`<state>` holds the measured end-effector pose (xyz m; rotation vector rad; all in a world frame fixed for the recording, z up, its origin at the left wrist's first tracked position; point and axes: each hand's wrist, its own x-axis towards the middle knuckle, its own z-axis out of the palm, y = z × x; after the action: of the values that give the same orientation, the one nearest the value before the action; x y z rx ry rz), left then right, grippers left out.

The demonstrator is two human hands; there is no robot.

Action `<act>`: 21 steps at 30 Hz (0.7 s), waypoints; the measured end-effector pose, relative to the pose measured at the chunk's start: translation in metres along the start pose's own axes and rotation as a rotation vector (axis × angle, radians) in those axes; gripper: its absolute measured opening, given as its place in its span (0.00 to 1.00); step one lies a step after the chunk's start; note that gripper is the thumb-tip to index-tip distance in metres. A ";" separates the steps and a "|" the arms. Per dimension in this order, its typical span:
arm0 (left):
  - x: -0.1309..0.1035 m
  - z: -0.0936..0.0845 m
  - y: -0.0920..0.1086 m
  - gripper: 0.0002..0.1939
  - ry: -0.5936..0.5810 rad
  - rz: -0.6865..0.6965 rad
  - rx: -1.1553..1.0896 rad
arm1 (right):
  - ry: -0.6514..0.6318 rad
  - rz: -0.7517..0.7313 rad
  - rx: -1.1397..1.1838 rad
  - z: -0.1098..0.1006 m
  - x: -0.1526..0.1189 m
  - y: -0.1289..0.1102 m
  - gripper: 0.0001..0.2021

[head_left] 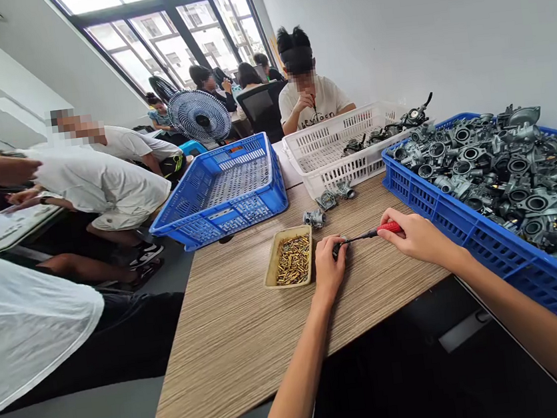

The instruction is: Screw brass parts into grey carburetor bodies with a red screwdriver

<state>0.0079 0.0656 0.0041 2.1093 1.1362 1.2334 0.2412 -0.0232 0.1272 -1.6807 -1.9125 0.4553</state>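
Beside the brass-piece tray (271, 263), the left hand (330, 263), fingers curled, apparently steadies a half-hidden part (336, 250) against the screwdriver (390, 228) gripped by the right hand (421, 239).

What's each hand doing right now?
Left hand: closed on a small metal part, mostly hidden.
Right hand: closed on the red handle of a screwdriver.

From here I see my bare left hand (330, 263) curled low in a closed grip, and my bare right hand (415, 237) pinching, both forearms reaching in from the near side.
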 end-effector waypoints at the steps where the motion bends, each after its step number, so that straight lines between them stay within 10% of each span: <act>1: 0.000 0.000 0.000 0.03 0.000 -0.004 -0.003 | -0.004 -0.006 -0.006 -0.001 -0.001 -0.001 0.07; 21: -0.001 0.002 0.001 0.04 -0.001 0.003 -0.012 | -0.042 -0.023 -0.147 -0.008 -0.008 -0.018 0.06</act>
<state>0.0094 0.0644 0.0035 2.1036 1.1231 1.2367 0.2320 -0.0347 0.1428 -1.7511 -2.0369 0.3508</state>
